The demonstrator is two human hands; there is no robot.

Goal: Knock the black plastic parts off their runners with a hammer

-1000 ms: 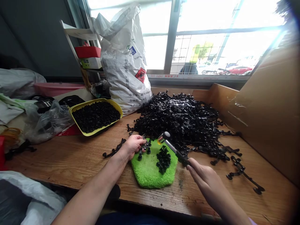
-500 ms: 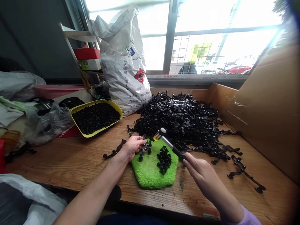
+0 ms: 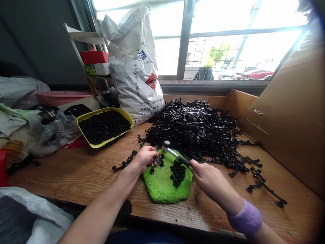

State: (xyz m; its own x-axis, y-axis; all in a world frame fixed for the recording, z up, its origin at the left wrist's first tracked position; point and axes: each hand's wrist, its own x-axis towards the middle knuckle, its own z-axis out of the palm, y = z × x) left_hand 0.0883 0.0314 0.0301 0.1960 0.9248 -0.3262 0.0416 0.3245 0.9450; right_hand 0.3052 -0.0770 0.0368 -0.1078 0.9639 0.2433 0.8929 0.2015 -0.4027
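My left hand (image 3: 147,157) pinches a black molded part with round ends (image 3: 152,168) over the left edge of a green cloth pad (image 3: 166,195). My right hand (image 3: 207,174) is wrapped round the dark grip of a small hammer (image 3: 174,153). Its head is just above and beside the black part at my left fingertips; whether they touch I cannot tell. On the right half of the pad lies a cluster of small black pieces (image 3: 178,173).
Behind the pad rises a large heap of black parts (image 3: 195,128). A yellow-rimmed tub (image 3: 104,145) of small black pieces stands at left, before a white sack (image 3: 137,74). Loose strips (image 3: 266,188) lie at right, near a cardboard sheet (image 3: 291,118).
My right hand has moved left with the hammer, bringing its head down toward the part in my left hand. More of the purple wristband shows. My left hand has barely moved.
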